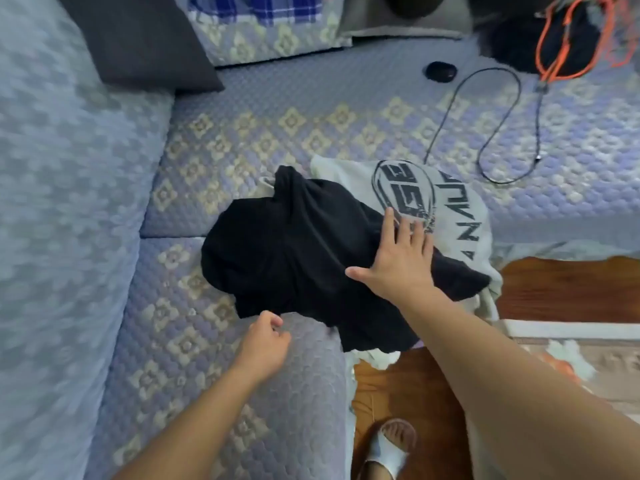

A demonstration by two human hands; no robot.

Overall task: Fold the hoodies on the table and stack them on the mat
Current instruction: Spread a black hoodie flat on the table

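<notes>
Home living rm: quilted sofa (pixel 242 126), cushions (pixel 145 39), wood floor (pixel 554 289).

A black hoodie (pixel 294 244) lies over a pale grey hoodie (pixel 464 216) printed with a black oval emblem and black lettering. The sofa cover (pixel 242 133) beneath is lavender-blue, quilted, with cream diamond flowers. Farther back sit a dark grey cushion (pixel 138 39), a blue-and-white checked cloth (pixel 256 8), an orange cord (pixel 554 43) and a black cable (pixel 485 126); the floor (pixel 568 289) is reddish-brown wood.
</notes>
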